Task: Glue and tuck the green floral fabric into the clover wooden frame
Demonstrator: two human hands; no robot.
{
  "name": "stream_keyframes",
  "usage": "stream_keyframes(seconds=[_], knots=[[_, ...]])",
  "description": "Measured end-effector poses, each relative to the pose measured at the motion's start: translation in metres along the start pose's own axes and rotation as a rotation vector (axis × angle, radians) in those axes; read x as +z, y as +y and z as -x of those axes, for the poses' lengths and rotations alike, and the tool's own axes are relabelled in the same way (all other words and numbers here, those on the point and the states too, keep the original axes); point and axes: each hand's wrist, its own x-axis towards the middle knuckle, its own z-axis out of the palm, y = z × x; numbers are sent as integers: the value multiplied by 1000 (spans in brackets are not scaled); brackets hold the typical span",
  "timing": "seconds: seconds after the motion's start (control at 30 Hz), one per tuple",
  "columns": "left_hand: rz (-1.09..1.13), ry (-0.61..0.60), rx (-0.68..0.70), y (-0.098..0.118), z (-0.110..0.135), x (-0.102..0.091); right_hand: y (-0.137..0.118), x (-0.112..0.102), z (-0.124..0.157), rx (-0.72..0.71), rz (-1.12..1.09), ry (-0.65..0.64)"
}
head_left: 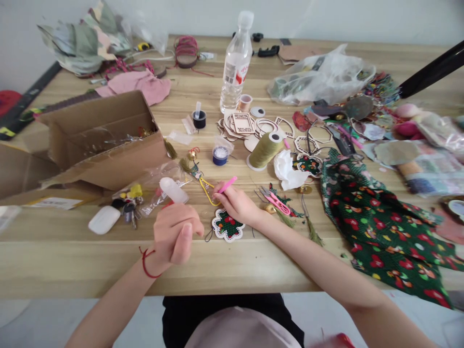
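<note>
My right hand is closed round a slim pink pen-like tool; its tip is hidden by the fingers. Beside those fingers lies a yellow cord loop joined to a green tassel ornament. Just below the hand rests a flower-shaped piece with a white edge and green-and-red floral fabric. My left hand, a red string on its wrist, hovers nearer the table's front with fingers curled in; whatever they may hold is hidden. Pink-handled thread snips lie right of my right hand.
An open cardboard box stands at left, with a white case before it. Behind my hands are a water bottle, an olive thread spool and a blue tub of beads. Green floral fabric covers the right side.
</note>
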Motion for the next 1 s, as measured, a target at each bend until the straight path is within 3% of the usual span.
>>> stream_keyframes(seconds=[0.7, 1.0], knots=[[-24, -24, 2, 2, -1, -2, -2, -1, 0, -19, 11, -20], [24, 14, 23, 0, 0, 2, 1, 1, 1, -172, 120, -3]])
